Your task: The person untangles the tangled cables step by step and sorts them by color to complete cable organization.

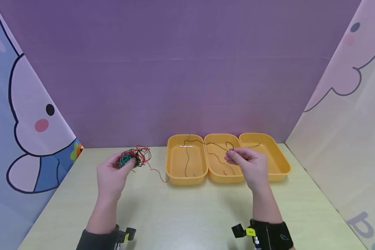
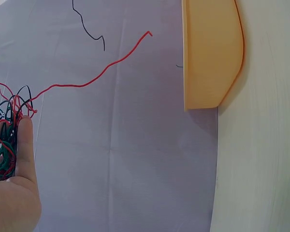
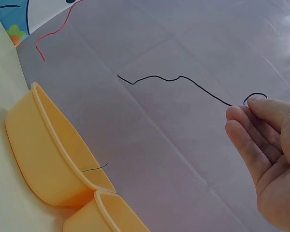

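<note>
My left hand [image 1: 110, 177] grips a tangled bundle of thin wires [image 1: 126, 158] in red, green and black between thumb and fingers. One red wire [image 2: 82, 86] trails out of that bundle to the right, toward the left tray in the head view. Over the middle tray, my right hand [image 1: 248, 165] pinches a single black wire [image 3: 157, 77] between thumb and fingertips. Its long wavy part stretches left above the trays, and a short curled end [image 3: 255, 94] stands up beside the thumb.
Three yellow trays stand side by side at the table's back: left [image 1: 172, 163], middle [image 1: 222, 178] and right [image 1: 279, 170]. A thin greenish wire [image 1: 188, 158] is in the left one; a thin reddish wire [image 1: 217, 156] shows in the middle. Behind hangs a purple backdrop [image 1: 187, 69].
</note>
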Motion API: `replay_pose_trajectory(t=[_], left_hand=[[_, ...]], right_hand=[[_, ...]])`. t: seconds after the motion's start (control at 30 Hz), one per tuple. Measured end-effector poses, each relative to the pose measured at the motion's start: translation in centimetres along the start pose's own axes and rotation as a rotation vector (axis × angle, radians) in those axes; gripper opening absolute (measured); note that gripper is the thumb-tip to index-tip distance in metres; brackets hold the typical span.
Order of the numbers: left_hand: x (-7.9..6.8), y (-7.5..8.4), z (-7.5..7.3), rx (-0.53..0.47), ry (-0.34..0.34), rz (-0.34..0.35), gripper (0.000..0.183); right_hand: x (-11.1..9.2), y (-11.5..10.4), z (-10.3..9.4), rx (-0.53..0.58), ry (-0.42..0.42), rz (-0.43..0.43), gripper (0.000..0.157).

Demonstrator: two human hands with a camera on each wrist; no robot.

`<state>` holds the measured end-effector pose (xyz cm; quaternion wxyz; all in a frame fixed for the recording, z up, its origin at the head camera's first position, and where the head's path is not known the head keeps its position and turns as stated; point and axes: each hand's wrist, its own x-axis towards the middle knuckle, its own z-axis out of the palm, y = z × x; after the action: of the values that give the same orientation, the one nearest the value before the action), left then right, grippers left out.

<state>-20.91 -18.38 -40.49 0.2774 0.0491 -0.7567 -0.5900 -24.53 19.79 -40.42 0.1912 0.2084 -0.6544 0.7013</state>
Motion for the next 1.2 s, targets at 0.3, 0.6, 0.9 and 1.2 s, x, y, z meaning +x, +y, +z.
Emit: replay_pose_trajectory(t=[0.3, 0.6, 0.9, 1.2], left_hand=[[-0.2, 0.3, 0.0, -0.014, -0.021, -0.005, 0.026], [-0.2, 0.3, 0.4, -0.031, -0.021, 0.002, 0.024], [-0.2, 0.4, 0.8, -0.068, -0.042, 0.02, 0.024], [-0.2, 0.0, 1.0, -0.048, -0.053, -0.003, 0.025]], right_hand=[[0.0, 0.3, 0.0, -0.061, 0.0, 0.042, 0.02], [0.9, 0.6, -1.3, -0.183, 0.006, 0.125, 0.021], [2.3, -0.9, -3.4, -0.304, 0.034, 0.151, 0.018], [3.3, 1.3, -7.3, -0.47, 0.07, 0.182, 0.023]])
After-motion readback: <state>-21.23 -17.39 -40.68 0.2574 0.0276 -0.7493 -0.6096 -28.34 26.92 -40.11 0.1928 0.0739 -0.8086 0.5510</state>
